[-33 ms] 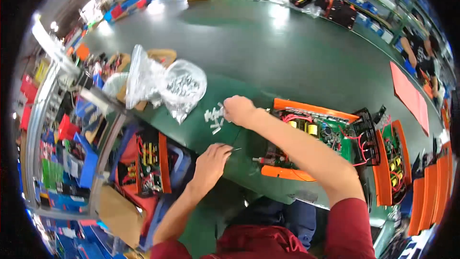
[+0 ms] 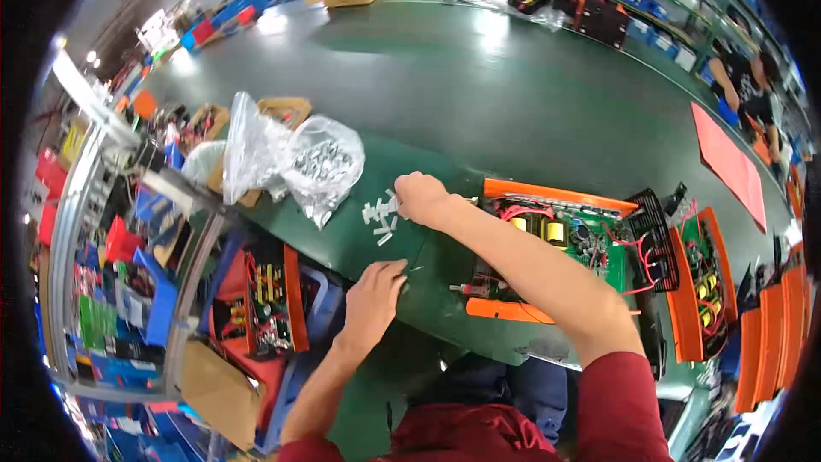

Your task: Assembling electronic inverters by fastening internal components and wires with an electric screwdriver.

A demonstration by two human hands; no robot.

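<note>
My right hand [image 2: 421, 199] reaches over a small pile of short whitish pieces [image 2: 381, 221] on the green work surface. Its fingers are bent together, and whatever they may grip is hidden under the hand. My left hand [image 2: 371, 293] is at the near edge of the surface, thumb and fingertips pinched together. A small thin piece [image 2: 416, 269] sticks out from the fingertips, too small to name. Right of the hands lies an orange-sided device [image 2: 513, 309] with a green circuit board [image 2: 617, 263]; my right forearm passes over it.
Behind the pile stands an open plastic bag of small metallic parts [image 2: 323, 162], beside another clear bag [image 2: 246, 150]. A second orange unit [image 2: 684, 308] is at the right. At lower left, a blue bin [image 2: 321, 308] holds another orange unit [image 2: 297, 299]. A person [image 2: 746, 90] is at far right.
The view has shifted slightly. My left hand is turned a little and its fingers sit slightly differently; my right hand stays at the pile.
</note>
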